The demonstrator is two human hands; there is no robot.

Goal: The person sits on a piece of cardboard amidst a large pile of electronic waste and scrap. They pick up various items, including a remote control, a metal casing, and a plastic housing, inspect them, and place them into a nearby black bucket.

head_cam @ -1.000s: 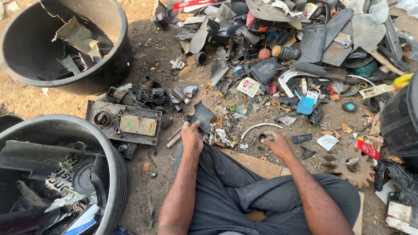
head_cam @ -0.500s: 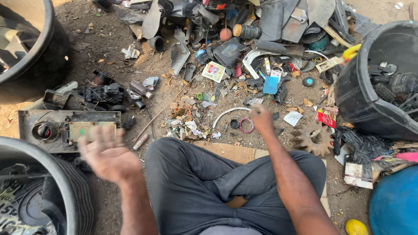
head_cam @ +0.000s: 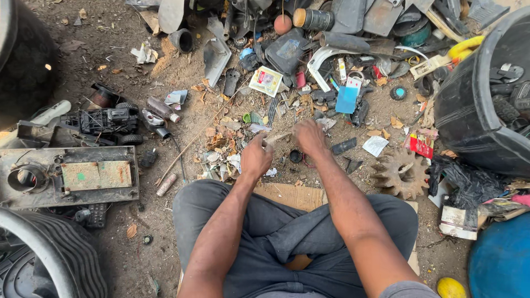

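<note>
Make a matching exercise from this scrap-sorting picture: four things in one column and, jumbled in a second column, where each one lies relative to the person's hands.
Things
1. rusty gear wheel
2. grey metal panel
3. blue card
4. yellow ball

Places
A. far left, beside the black toy car chassis
B. bottom right corner, next to the blue drum
C. on the ground right of the right hand
D. up in the scrap heap beyond both hands

Pairs: 1-C, 2-A, 3-D, 4-B
</note>
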